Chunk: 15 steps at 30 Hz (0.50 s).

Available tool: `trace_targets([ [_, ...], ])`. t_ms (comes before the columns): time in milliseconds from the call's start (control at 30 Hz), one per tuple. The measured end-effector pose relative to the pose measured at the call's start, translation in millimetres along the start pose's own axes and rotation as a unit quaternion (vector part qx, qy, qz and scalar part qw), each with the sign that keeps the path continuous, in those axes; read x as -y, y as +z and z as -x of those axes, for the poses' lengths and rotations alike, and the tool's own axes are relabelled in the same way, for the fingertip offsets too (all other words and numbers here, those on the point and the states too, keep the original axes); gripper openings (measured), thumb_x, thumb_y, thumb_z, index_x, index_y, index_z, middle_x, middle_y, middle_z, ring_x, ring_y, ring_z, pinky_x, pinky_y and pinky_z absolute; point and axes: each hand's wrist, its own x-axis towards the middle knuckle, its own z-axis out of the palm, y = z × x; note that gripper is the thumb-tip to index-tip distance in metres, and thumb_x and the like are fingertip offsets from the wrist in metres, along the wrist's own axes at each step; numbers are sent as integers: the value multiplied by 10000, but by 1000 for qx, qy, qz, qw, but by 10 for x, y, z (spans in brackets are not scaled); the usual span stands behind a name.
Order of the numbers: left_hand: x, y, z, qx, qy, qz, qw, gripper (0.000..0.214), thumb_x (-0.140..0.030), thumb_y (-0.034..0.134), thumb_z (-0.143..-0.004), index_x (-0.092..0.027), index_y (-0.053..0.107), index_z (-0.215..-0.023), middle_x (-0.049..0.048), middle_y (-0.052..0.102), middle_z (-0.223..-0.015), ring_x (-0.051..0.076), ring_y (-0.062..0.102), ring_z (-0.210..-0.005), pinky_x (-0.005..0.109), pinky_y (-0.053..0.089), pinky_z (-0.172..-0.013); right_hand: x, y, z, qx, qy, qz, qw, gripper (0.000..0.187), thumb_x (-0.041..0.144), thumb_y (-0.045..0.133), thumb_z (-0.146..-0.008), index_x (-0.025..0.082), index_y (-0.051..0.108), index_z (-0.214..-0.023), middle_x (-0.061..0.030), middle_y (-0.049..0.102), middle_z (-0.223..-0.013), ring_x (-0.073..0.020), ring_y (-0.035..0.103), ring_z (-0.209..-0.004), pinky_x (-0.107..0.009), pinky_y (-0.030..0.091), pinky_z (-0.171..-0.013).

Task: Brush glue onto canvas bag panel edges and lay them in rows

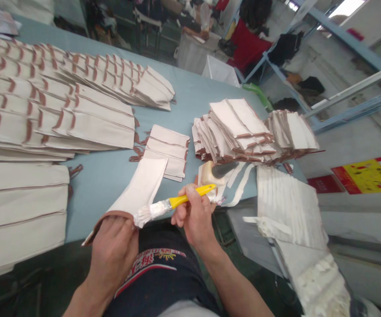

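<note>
My left hand [113,251] grips the near, brown-edged end of a cream fabric piece [141,189] that hangs over the table's front edge. My right hand [193,213] is closed round the yellow handle of a paintbrush [174,202]. Its white bristles touch the fabric piece just beside my left fingers. A second brush with a dark handle [218,171] lies on the table right behind my right hand.
The light blue table [111,171] carries long fanned rows of cream pieces with brown trim [55,105] at the left, a small pile [167,149] in the middle and tall stacks [236,130] at the right. Plain white pieces [286,207] lie on a lower surface to the right.
</note>
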Motion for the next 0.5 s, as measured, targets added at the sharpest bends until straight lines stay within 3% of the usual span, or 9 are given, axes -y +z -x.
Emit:
trace_targets([
  [133,-3,17,36,-9,-18,30,999,244,12,559,-1004,-198,682,-993,85,751,-845,293,687,-799,384,550,-756,-9,21,23,31,29,10,999,444,638,767,-869,227,608,-814,126,502,-378,-61,403,-286,-182,476,-378],
  [267,14,-3,15,-14,-90,76,993,237,-90,543,-1040,-240,654,-894,14,716,-778,221,712,-695,314,546,-674,92,-28,-4,-31,-8,-13,999,460,640,813,-808,233,599,-804,146,471,-369,-57,392,-281,-174,454,-371],
  [333,51,-59,-49,1,-160,108,981,225,-175,554,-1065,-237,682,-891,-9,717,-774,181,687,-621,279,522,-600,170,-51,-32,-56,-32,-23,998,473,638,843,-780,235,597,-801,154,458,-368,-57,392,-279,-168,448,-370],
  [367,78,-102,-93,15,-230,155,961,196,-243,588,-1060,-235,708,-904,-18,713,-762,171,660,-588,270,500,-558,206,-53,-41,-60,-43,-28,997,476,636,854,-775,234,600,-803,155,457,-369,-57,396,-280,-167,448,-372],
  [400,109,-154,-141,31,-315,221,923,173,-331,639,-1037,-234,736,-931,-28,697,-733,165,625,-557,264,474,-519,238,-44,-45,-61,-52,-33,996,478,634,861,-776,233,602,-805,155,457,-371,-58,399,-281,-167,449,-373],
  [500,192,-342,-288,61,-507,388,767,347,-563,762,-921,-231,770,-1019,-70,564,-584,148,489,-470,246,387,-434,299,42,-25,-46,-88,-55,994,476,646,852,-809,239,606,-815,152,458,-371,-71,404,-279,-185,460,-368],
])
